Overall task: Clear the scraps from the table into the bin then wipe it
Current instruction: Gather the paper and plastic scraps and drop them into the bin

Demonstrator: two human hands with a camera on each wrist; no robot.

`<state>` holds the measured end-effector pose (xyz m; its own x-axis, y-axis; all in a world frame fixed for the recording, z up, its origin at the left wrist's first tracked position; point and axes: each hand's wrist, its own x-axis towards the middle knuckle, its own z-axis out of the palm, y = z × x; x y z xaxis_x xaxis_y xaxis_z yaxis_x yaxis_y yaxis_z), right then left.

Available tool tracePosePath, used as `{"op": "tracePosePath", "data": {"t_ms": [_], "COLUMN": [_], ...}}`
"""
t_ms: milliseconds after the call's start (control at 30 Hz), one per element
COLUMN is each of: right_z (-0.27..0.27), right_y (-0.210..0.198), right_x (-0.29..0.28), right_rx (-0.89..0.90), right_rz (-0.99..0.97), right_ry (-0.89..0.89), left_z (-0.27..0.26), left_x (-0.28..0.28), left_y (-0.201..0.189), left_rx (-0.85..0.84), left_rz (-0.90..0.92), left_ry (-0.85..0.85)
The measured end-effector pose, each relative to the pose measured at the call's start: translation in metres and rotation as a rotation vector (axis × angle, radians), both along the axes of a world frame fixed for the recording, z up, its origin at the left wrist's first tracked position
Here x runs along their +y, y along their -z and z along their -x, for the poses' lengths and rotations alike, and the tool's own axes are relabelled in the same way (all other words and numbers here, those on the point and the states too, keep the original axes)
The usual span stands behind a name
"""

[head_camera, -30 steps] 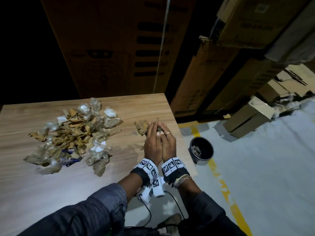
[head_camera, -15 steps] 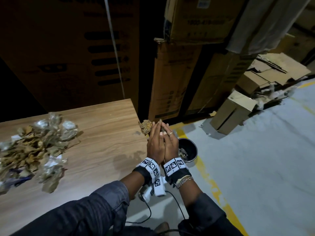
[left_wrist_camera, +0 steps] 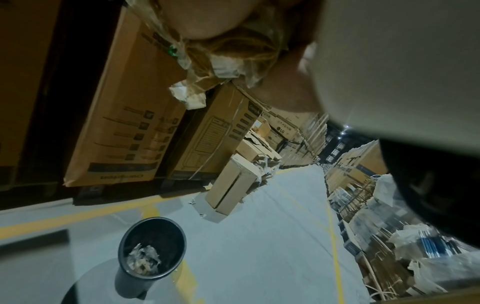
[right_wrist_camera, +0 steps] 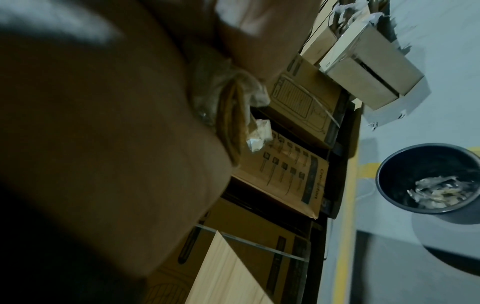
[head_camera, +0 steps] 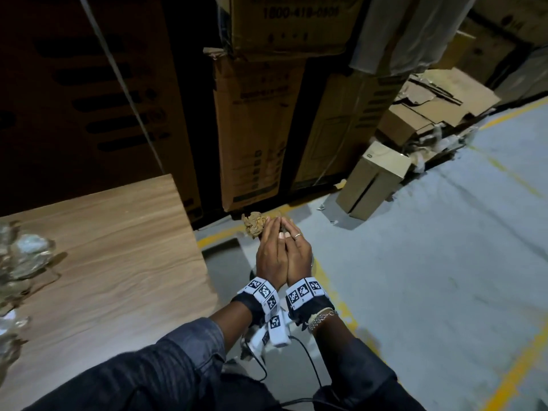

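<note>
My left hand (head_camera: 270,247) and right hand (head_camera: 297,251) are cupped side by side around a bundle of brown paper and clear plastic scraps (head_camera: 253,226). They hover just past the table's right edge, above the floor. The same scraps (left_wrist_camera: 226,61) hang between my fingers in the left wrist view, and the scraps (right_wrist_camera: 230,107) show again in the right wrist view. A black round bin (left_wrist_camera: 153,253) stands on the floor below with a few scraps inside; the bin (right_wrist_camera: 428,179) is also in the right wrist view. In the head view my hands hide it. More scraps (head_camera: 20,256) lie on the wooden table (head_camera: 118,262).
Tall cardboard cartons (head_camera: 252,129) stand close behind the table and the bin. A small carton (head_camera: 373,179) lies on the grey floor (head_camera: 430,277) to the right, with torn boxes behind it. Yellow lines (head_camera: 341,307) run across the floor near the bin.
Both hands have carried the scrap bundle to the right, from over the table to past its edge above the floor. The view has swung right with them.
</note>
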<state>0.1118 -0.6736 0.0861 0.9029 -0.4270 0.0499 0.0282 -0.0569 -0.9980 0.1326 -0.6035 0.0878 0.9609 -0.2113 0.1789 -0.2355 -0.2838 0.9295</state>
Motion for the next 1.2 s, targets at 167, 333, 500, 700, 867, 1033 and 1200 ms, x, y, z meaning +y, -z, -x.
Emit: {"op": "tracePosePath", "data": {"t_ms": [167,333,500,700,867,1033,1200], "right_z": [-0.033,-0.066,-0.089,-0.112,-0.130,-0.152,-0.172], "right_y": [0.008,0.017,0.016,0.025,0.038,0.056,0.080], "right_x": [-0.054,-0.096,-0.118,-0.145,-0.180,-0.226,-0.262], "right_rx": [0.017,0.088,0.104,0.115,0.127,0.124,0.154], "right_rz": [0.031,0.082,0.056,0.039,0.021,-0.015,-0.102], "right_ry": [-0.011,-0.020,-0.032,-0.078,-0.152,-0.278,-0.376], "left_z": [-0.030,-0.060,-0.082,-0.101,-0.113,-0.127,-0.142], "left_x": [-0.054,-0.093,-0.118,-0.145,-0.178,-0.221,-0.258], "left_y": [0.009,0.012,0.014,0.020,0.030,0.042,0.070], "left_rx": [0.043,0.085,0.113,0.126,0.136,0.164,0.185], "left_rz": [0.024,0.054,0.050,0.027,0.007,-0.028,-0.074], "left_ry": [-0.005,-0.024,-0.053,-0.110,-0.180,-0.280,-0.376]}}
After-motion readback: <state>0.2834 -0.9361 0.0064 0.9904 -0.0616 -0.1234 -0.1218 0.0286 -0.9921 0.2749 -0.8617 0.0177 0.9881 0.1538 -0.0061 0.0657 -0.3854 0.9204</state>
